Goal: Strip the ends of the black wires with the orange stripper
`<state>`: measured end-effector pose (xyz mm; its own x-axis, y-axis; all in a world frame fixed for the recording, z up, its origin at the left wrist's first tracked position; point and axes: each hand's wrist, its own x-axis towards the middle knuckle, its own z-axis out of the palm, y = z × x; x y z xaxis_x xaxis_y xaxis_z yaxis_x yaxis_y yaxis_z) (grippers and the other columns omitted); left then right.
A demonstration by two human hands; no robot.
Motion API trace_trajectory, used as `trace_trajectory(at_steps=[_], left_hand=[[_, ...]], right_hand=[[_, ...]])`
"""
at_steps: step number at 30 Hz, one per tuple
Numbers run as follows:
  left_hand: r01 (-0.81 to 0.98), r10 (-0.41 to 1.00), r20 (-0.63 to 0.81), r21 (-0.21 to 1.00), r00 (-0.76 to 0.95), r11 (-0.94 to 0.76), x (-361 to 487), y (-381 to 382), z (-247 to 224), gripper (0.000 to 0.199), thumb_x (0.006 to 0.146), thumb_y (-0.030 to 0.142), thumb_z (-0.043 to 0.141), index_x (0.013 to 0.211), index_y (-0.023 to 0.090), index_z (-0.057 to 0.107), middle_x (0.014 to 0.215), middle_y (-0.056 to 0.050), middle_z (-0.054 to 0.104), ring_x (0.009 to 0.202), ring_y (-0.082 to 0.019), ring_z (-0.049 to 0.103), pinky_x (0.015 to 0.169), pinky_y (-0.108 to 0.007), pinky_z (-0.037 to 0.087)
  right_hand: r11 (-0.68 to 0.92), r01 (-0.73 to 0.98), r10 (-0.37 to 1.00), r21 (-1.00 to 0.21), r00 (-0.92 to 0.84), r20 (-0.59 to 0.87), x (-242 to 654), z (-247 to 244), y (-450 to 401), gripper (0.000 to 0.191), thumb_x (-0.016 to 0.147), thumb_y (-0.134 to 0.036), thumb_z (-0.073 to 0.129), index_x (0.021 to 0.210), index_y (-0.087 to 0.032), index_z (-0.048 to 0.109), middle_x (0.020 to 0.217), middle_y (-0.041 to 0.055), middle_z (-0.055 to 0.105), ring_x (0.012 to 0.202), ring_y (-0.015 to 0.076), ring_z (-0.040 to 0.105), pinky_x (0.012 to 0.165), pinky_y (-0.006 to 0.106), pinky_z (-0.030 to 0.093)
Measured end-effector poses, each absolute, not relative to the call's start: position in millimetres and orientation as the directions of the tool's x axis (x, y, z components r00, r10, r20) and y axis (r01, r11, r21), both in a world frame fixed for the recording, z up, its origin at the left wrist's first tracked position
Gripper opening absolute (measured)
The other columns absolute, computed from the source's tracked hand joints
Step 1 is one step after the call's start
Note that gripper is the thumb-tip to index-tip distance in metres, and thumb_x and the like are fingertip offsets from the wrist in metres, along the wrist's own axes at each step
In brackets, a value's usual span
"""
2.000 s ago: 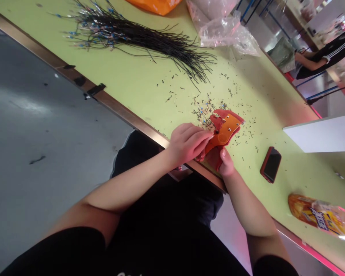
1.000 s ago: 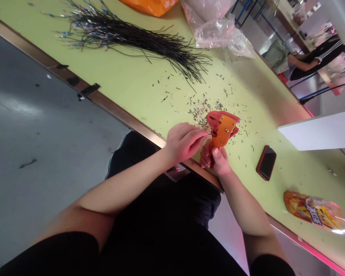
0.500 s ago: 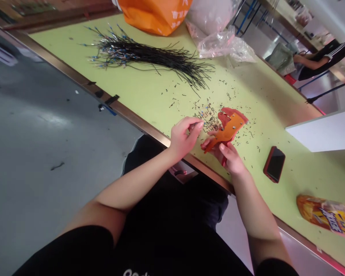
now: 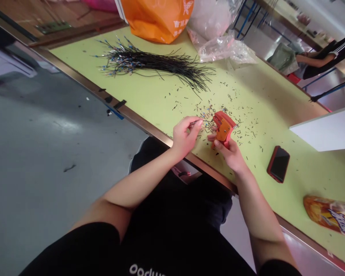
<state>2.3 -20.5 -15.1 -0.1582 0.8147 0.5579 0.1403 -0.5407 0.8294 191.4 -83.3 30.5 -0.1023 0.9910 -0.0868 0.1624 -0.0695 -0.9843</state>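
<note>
An orange-red wire stripper (image 4: 223, 128) sits gripped in my right hand (image 4: 230, 153), its fingers wrapped around the handles. My left hand (image 4: 185, 136) is just to its left, with the fingertips pinched on a thin black wire (image 4: 202, 122) that points toward the tool's jaws. Whether the wire touches the tool is hard to tell. Below both hands lies the yellow-green table (image 4: 276, 99), scattered with black insulation scraps (image 4: 241, 128). A long bundle of black wires (image 4: 158, 65) with blue terminals lies farther up the table.
A black phone in a red case (image 4: 278, 164) and a snack bag (image 4: 330, 216) lie to the right. An orange bag (image 4: 156, 19) and clear plastic (image 4: 221, 48) sit at the far edge. A white board (image 4: 324, 130) juts in at right. A co-worker (image 4: 319, 57) sits beyond.
My left hand has drawn away from the stripper and now pinches a wire. The stripper has turned in my right hand and looks shorter. The whole view has shifted, showing more of the far table edge.
</note>
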Motion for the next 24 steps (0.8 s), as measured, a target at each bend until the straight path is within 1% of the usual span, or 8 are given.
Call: trace_trajectory(at_steps=[2,4,6,8,10,13,17,24], left_hand=[[0.147,0.814,0.559,0.829,-0.158,-0.54,2,-20,-16,0.042,0.11,0.056,0.056,0.105,0.019,0.077,0.095,-0.006,0.081,0.08,-0.013,0.075,0.072,-0.026,0.06],[0.142,0.819,0.552,0.833,-0.159,-0.534,2,-20,-16,0.041,0.11,0.056,0.057,0.105,0.02,0.077,0.096,-0.006,0.081,0.08,-0.013,0.075,0.072,-0.026,0.06],[0.127,0.826,0.54,0.842,-0.163,-0.525,1,-20,-15,0.041,0.109,0.055,0.058,0.105,0.019,0.077,0.095,-0.006,0.08,0.079,-0.013,0.075,0.071,-0.026,0.06],[0.104,0.828,0.533,0.846,-0.174,-0.523,1,-20,-14,0.04,0.109,0.055,0.06,0.105,0.019,0.077,0.095,-0.005,0.08,0.078,-0.013,0.075,0.071,-0.026,0.059],[0.091,0.824,0.532,0.846,-0.193,-0.525,0,-20,-13,0.041,0.108,0.056,0.06,0.104,0.019,0.077,0.094,-0.005,0.081,0.08,-0.013,0.075,0.072,-0.026,0.06],[0.132,0.816,0.547,0.837,-0.188,-0.531,0,-21,-12,0.042,0.109,0.057,0.058,0.103,0.02,0.078,0.094,-0.005,0.081,0.08,-0.014,0.075,0.072,-0.027,0.059],[0.203,0.79,0.595,0.8,-0.146,-0.565,-1,-21,-12,0.041,0.111,0.054,0.056,0.102,0.021,0.079,0.091,-0.004,0.08,0.08,-0.014,0.073,0.074,-0.028,0.058],[0.226,0.794,0.595,0.797,-0.125,-0.561,-2,-22,-13,0.048,0.11,0.059,0.054,0.096,0.021,0.079,0.087,-0.004,0.081,0.078,-0.014,0.073,0.074,-0.028,0.057]], right_hand=[[-0.066,0.171,0.992,-0.983,-0.091,-0.082,192,30,-83,0.04,0.094,-0.057,0.081,0.117,-0.024,0.082,0.137,0.0121,0.076,0.119,0.0299,0.074,0.11,0.05,0.057],[-0.054,0.203,0.995,-0.978,-0.069,-0.069,193,30,-82,0.039,0.094,-0.058,0.082,0.113,-0.024,0.082,0.117,0.0099,0.081,0.112,0.0296,0.076,0.107,0.05,0.058],[-0.034,0.222,0.997,-0.974,-0.056,-0.047,194,30,-80,0.038,0.093,-0.06,0.082,0.103,-0.023,0.082,0.1,0.008,0.08,0.102,0.0282,0.076,0.099,0.047,0.061],[-0.052,0.164,0.993,-0.985,-0.1,-0.069,194,31,-80,0.042,0.091,-0.064,0.082,0.098,-0.023,0.08,0.092,0.0073,0.078,0.092,0.0269,0.075,0.088,0.044,0.064],[-0.136,0.03,0.971,-0.99,-0.196,-0.139,193,32,-81,0.05,0.088,-0.07,0.08,0.101,-0.022,0.079,0.091,0.0078,0.078,0.086,0.0268,0.075,0.08,0.043,0.066],[-0.279,-0.124,0.915,-0.952,-0.335,-0.225,189,32,-85,0.059,0.087,-0.078,0.076,0.103,-0.021,0.076,0.091,0.009,0.079,0.084,0.0279,0.077,0.076,0.044,0.067],[-0.356,-0.164,0.862,-0.92,-0.439,-0.255,186,28,-88,0.056,0.087,-0.074,0.079,0.101,-0.021,0.073,0.093,0.0095,0.079,0.089,0.0291,0.079,0.077,0.042,0.067],[-0.394,-0.189,0.831,-0.9,-0.49,-0.261,187,17,-87,0.058,0.092,-0.075,0.073,0.104,-0.019,0.069,0.089,0.0098,0.078,0.092,0.0292,0.079,0.078,0.041,0.067]])
